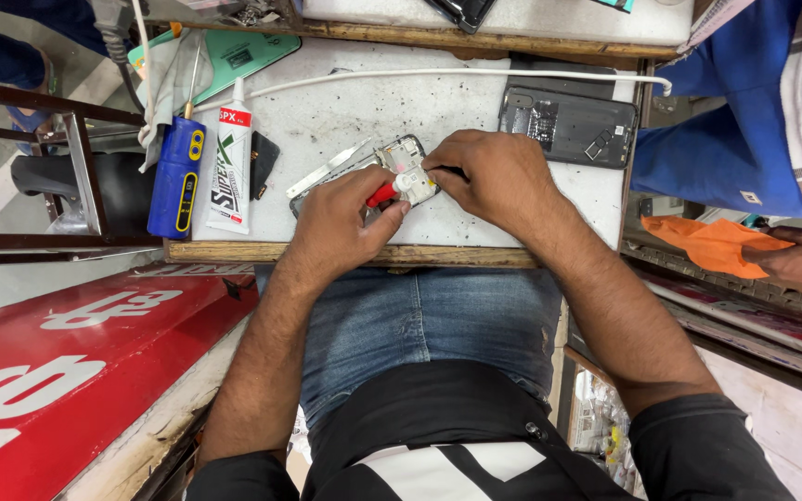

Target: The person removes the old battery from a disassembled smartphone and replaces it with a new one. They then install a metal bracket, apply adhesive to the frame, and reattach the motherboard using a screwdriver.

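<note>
My left hand [341, 223] grips a small red-handled tool [384, 193] whose tip meets an opened phone frame [401, 153] lying on the white worktop [345, 107]. The fingers of my right hand [494, 176] pinch the frame's right edge and hold it down. Most of the frame is hidden under both hands. A pair of metal tweezers [327, 170] lies just left of the frame.
A white glue tube [230, 167] and a blue tool [176, 176] lie at the left. A dark phone back [568, 125] and a white cable [420, 74] rest at the far right. Another person in blue holds an orange cloth [712, 243] at the right.
</note>
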